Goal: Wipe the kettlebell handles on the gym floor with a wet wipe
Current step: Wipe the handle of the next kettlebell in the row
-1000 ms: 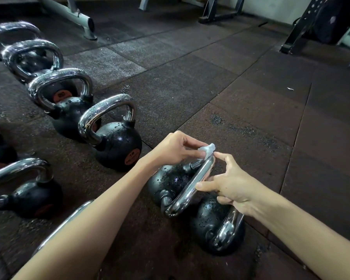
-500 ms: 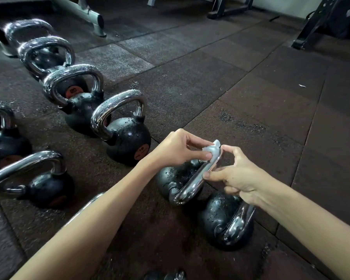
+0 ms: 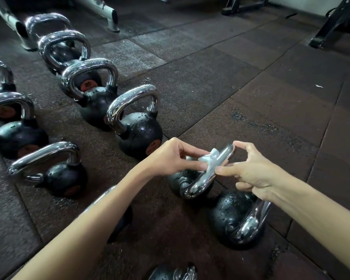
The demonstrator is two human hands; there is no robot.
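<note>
A small black kettlebell [image 3: 180,181] with a chrome handle [image 3: 205,179] stands on the rubber floor in the lower middle. My left hand [image 3: 170,157] pinches a crumpled white wet wipe [image 3: 209,158] against the upper part of that handle. My right hand [image 3: 251,171] pinches the same handle from the right side, index finger at its top and thumb lower down. A second small kettlebell [image 3: 230,221] sits just to the right and nearer me, its handle [image 3: 253,225] under my right wrist.
A diagonal row of several wet black kettlebells [image 3: 138,130] runs toward the upper left, with more [image 3: 63,178] at the left edge. Another kettlebell top [image 3: 176,273] shows at the bottom edge. Machine frames [image 3: 107,13] and a rack leg [image 3: 329,25] stand at the back.
The wipe in my left hand has slid from the handle's top down its left side. My right hand has shifted its pinch slightly. The view has panned a little.
</note>
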